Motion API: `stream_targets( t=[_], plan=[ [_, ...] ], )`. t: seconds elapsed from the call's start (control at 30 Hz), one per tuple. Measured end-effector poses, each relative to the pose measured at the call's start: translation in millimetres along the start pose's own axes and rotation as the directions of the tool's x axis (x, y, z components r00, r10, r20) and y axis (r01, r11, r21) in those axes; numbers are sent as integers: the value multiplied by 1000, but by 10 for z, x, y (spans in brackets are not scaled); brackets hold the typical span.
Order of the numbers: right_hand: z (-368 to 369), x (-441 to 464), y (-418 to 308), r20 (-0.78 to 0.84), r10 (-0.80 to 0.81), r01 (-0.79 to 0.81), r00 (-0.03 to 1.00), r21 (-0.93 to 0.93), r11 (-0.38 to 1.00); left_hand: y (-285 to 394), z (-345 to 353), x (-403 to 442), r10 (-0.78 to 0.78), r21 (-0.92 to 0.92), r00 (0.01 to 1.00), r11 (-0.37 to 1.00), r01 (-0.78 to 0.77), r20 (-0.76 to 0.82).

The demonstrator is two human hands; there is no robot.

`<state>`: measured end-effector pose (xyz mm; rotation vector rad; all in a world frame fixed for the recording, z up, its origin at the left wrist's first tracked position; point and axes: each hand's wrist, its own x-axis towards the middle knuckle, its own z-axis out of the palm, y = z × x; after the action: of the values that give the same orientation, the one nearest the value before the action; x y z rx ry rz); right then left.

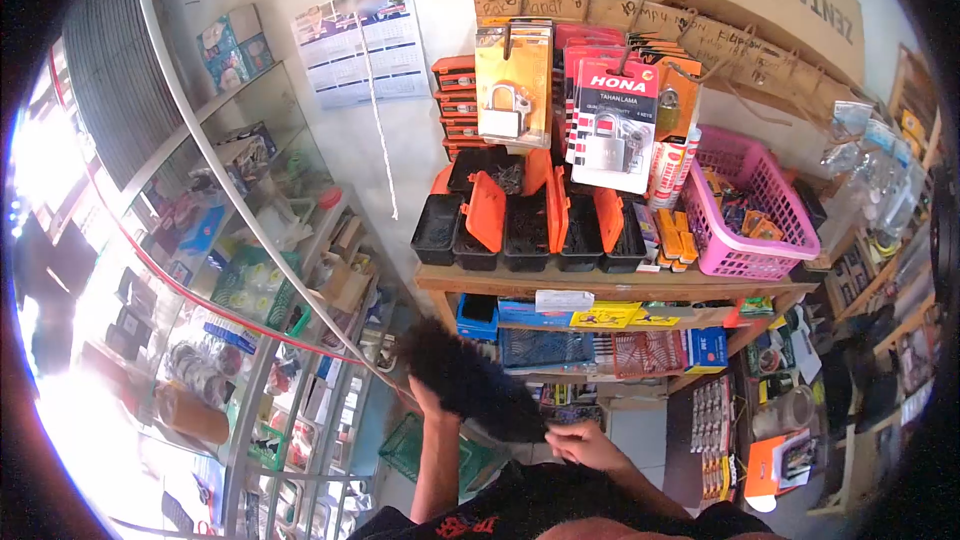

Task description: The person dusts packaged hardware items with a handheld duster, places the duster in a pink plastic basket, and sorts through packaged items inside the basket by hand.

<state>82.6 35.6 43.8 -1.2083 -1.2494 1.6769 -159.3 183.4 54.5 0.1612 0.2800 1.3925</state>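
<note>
A fluffy black duster (470, 385) is held slantwise in front of my body, below the wooden shelf. My right hand (590, 445) is closed around its narrow lower end. At the upper left end of the duster is my left hand (432, 402), against the dark fluff, which hides most of its fingers. Above the duster, small black bins with orange lids (525, 235) line the shelf top and hold dark small pieces.
Carded padlocks (615, 130) hang over the bins from a wooden board (690, 25). A pink basket (760, 250) with small packets stands at the shelf's right end. To the left is a glass display case (255, 270) with a curved pale pipe before it. A green basket (405, 445) sits low behind my left forearm.
</note>
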Motion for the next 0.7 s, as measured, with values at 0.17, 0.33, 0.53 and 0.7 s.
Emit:
stream_targets(
  t=[0.17,0.33,0.53,0.7],
  plan=[
    [-77,-98,159,-10,19,-19,1000,2,1000,-149,-345,134,17,48,985,999,-25,171],
    [-146,-108,242,-48,19,-13,999,116,993,-171,147,-94,53,100,997,993,-59,58],
    [-439,-239,21,96,68,-75,993,74,994,-393,-582,45,181,309,965,922,-233,190],
    [-761,-375,253,91,-12,9,996,40,999,-688,494,-212,-18,75,994,997,10,108]
  ],
)
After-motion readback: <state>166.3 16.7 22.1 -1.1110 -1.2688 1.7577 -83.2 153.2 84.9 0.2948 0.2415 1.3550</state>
